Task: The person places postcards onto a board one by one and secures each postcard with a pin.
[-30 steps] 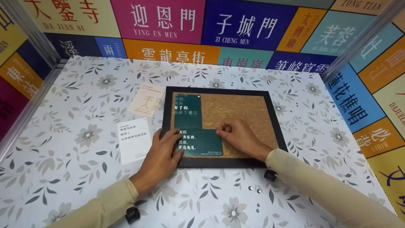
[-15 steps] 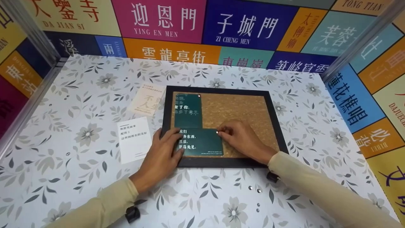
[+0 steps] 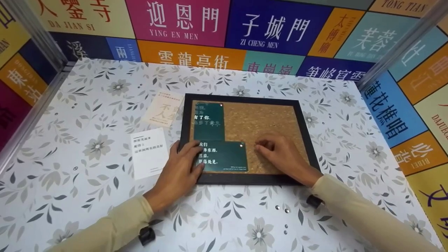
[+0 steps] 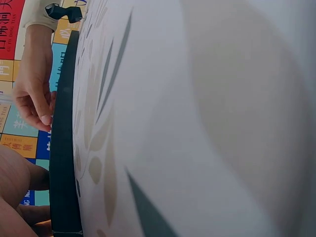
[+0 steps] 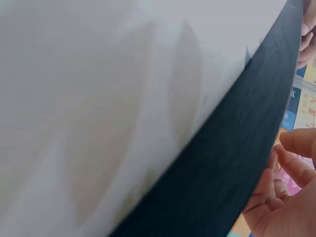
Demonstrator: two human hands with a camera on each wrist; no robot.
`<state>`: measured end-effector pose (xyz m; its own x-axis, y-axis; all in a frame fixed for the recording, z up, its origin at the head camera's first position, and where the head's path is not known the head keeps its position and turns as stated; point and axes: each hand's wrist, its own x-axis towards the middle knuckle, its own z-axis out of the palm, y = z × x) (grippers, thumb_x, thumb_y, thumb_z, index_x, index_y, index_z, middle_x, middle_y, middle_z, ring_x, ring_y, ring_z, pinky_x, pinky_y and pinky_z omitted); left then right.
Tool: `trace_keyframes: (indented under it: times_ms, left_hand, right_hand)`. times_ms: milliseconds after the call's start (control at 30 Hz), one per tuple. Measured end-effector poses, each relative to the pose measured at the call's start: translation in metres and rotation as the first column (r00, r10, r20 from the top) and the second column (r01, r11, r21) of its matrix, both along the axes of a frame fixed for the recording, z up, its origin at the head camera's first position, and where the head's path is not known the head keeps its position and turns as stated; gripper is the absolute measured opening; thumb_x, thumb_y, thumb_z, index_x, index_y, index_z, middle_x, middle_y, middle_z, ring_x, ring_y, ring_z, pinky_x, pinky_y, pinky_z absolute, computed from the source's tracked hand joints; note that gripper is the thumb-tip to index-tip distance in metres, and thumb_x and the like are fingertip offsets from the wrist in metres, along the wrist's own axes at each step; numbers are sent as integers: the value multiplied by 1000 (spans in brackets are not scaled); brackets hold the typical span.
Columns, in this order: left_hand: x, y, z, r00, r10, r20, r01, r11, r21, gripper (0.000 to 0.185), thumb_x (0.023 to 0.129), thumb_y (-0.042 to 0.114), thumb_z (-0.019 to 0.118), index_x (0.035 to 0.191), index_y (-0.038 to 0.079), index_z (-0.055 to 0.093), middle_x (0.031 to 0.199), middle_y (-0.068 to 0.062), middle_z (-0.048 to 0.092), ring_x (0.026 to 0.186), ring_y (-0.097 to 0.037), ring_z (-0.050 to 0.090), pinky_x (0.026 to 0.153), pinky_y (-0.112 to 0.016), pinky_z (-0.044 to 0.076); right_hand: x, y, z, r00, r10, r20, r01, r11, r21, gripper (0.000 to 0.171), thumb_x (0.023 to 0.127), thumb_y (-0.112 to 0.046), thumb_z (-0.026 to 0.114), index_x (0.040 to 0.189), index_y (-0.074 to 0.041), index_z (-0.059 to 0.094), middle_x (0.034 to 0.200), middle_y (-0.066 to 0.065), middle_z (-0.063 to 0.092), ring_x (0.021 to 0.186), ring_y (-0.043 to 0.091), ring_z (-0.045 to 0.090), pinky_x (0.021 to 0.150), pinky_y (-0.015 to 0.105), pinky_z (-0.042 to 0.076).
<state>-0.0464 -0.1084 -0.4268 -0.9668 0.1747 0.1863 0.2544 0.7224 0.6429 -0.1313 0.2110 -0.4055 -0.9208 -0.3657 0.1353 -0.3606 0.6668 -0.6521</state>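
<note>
On the back wall, the pink panel point(image 3: 176, 19) reads "迎恩門 YING EN MEN", and the dark blue panel point(image 3: 274, 28) beside it reads "子城門 ZI CHENG MEN". The cream panel point(image 3: 75, 17) at the left shows "DA JIAN SI". On the right wall, an orange panel point(image 3: 418, 152) says "BIBEI". The dark green cards point(image 3: 224, 155) in the black-framed cork board point(image 3: 245, 179) carry white Chinese lines, too small to read fully.

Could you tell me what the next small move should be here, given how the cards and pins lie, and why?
Probably the right hand should fetch a loose pin from the table in front of the cork board. The lower green card shows just one pin, at its top right corner, while the left hand presses its left end flat.
</note>
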Motion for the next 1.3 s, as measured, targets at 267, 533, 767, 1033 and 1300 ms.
trace_keyframes:
  times_ms: [267, 533, 767, 1033, 1300]
  left_hand:
    - [-1, 1, 0, 1000, -3, -4, 3, 1000, -3, 46, 103, 16, 79, 145, 1, 67, 163, -13, 55, 154, -57, 34, 125, -61, 38]
    - [-1, 1, 2, 999, -4, 35, 4, 1000, -5, 47, 104, 17, 77, 147, 2, 66, 165, -10, 53, 157, -54, 31, 126, -59, 37]
    - [-1, 0, 2, 999, -2, 51, 3, 1000, -6, 48, 104, 17, 77, 149, 3, 66, 166, -10, 53, 158, -54, 29, 127, -60, 36]
    - [0, 1, 3, 998, 1, 68, -1, 1000, -8, 48, 106, 19, 75, 149, 4, 65, 167, -9, 52, 159, -53, 28, 127, -60, 36]
    - [-1, 1, 1, 1000, -2, 25, 2, 1000, -1, 46, 104, 17, 78, 146, 2, 67, 164, -12, 55, 156, -56, 31, 126, -62, 36]
  right_hand:
    - [5, 21, 0, 999, -30, -39, 28, 998, -49, 13, 97, -2, 83, 110, -2, 83, 101, 7, 77, 90, 20, 70, 80, 22, 55]
    - [12, 41, 3, 996, -68, -53, 67, 997, -33, 15, 97, -3, 84, 111, -1, 82, 105, 7, 78, 91, 20, 73, 80, 18, 56]
    - [17, 56, 4, 991, -111, -68, 106, 992, -68, 17, 96, 3, 82, 113, 3, 81, 110, 12, 76, 98, 24, 74, 83, 13, 55]
    - [22, 71, 4, 981, -158, -111, 153, 987, -49, 20, 97, 2, 82, 117, 1, 81, 110, 13, 76, 94, 16, 68, 80, 14, 52]
    - [27, 85, 3, 969, -187, -162, 184, 982, -36, 24, 95, 1, 85, 119, -1, 81, 110, 11, 75, 93, 18, 64, 80, 12, 46]
